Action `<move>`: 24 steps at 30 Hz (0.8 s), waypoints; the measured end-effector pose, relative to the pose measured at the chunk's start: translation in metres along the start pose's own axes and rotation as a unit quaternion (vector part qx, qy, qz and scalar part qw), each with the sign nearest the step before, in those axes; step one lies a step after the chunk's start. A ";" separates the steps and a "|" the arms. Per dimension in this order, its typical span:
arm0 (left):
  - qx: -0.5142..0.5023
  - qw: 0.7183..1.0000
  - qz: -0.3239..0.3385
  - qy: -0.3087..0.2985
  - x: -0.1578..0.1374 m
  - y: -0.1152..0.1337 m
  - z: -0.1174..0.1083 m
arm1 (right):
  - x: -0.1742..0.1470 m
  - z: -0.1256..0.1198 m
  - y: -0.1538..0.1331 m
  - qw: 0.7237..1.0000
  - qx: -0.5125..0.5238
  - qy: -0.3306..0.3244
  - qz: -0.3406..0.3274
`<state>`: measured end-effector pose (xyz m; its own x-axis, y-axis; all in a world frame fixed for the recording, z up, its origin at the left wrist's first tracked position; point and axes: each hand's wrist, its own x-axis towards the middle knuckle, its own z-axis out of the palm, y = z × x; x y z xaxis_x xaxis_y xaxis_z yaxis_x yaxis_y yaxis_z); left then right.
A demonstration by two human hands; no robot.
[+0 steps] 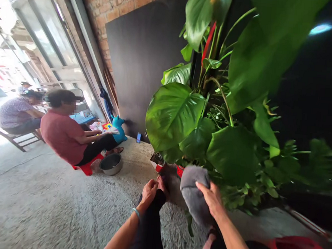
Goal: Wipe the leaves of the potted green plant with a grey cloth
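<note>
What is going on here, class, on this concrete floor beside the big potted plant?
A person sits on the floor with legs stretched toward the leafy plant. The right hand rests on a grey sock covering the right foot, while the left hand touches the dark sock at the other foot. Nearby, another person in a red shirt sits on a low red stool beside a metal bowl.
</note>
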<state>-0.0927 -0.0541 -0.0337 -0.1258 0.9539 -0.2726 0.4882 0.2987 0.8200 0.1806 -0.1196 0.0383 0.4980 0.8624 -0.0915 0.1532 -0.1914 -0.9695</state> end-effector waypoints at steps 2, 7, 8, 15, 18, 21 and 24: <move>0.146 0.989 0.039 0.003 -0.001 -0.014 -0.008 | 0.028 0.008 -0.020 1.000 0.010 -0.007 -0.017; 0.350 0.931 0.078 -0.059 -0.007 -0.029 0.009 | 0.038 0.020 -0.012 0.999 -0.013 -0.017 0.040; 0.363 0.927 0.075 -0.062 -0.007 -0.029 0.014 | 0.028 0.020 -0.004 0.998 -0.015 -0.021 0.052; 0.333 0.939 0.055 -0.062 0.002 -0.021 0.026 | 0.034 0.016 -0.010 1.000 -0.002 0.004 0.004; 0.309 0.948 0.046 -0.065 0.004 -0.020 0.032 | 0.073 0.026 -0.024 1.000 -0.013 0.010 -0.009; 0.273 0.959 0.034 -0.066 0.005 -0.020 0.038 | 0.076 0.041 -0.007 0.998 -0.051 -0.021 0.024; 0.263 0.962 0.034 -0.069 0.008 -0.020 0.042 | 0.050 0.058 0.025 0.992 -0.089 -0.089 0.030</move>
<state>-0.0676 -0.0542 -0.0735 0.0197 0.9466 -0.3219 0.8648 0.1454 0.4806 0.1601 -0.0538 -0.0040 0.3545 0.9131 -0.2015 0.2850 -0.3107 -0.9068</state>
